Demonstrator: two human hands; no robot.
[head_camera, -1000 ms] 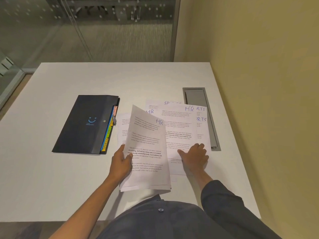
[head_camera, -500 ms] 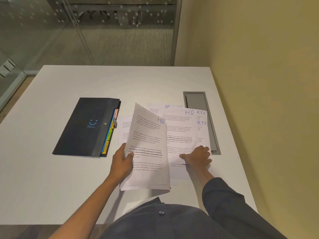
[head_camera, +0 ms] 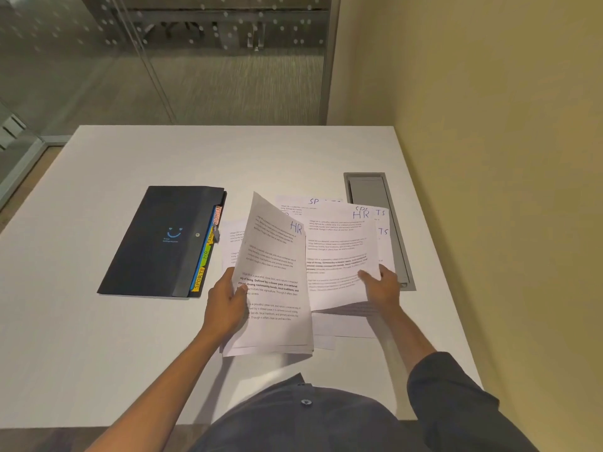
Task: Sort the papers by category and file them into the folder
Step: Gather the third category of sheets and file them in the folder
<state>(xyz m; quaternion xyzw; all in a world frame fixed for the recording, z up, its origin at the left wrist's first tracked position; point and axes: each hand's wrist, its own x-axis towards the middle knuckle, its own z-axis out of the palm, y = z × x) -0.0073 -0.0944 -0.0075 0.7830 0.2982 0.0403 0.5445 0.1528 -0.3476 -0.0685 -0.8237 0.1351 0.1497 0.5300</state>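
My left hand (head_camera: 225,305) grips a small stack of printed sheets marked "HR" (head_camera: 274,275) by its left edge, tilted up off the white table (head_camera: 98,337). My right hand (head_camera: 380,288) pinches the lower right edge of another sheet marked "HR" (head_camera: 339,252), lifted off the spread of papers. Beneath it lie sheets marked "SPORTS" (head_camera: 381,223) and other loose sheets (head_camera: 233,243). A black folder (head_camera: 160,239) lies shut to the left, with coloured tabs (head_camera: 205,256) reading SPORTS and HR along its right edge.
A grey cable hatch (head_camera: 368,187) is set into the table just right of the papers. A yellow wall (head_camera: 489,158) runs close along the table's right edge. A glass partition (head_camera: 163,60) stands behind the table.
My right hand, pressing flat on the papers before, has taken hold of the top HR sheet and raised it. The stack in my left hand has stayed about where it was.
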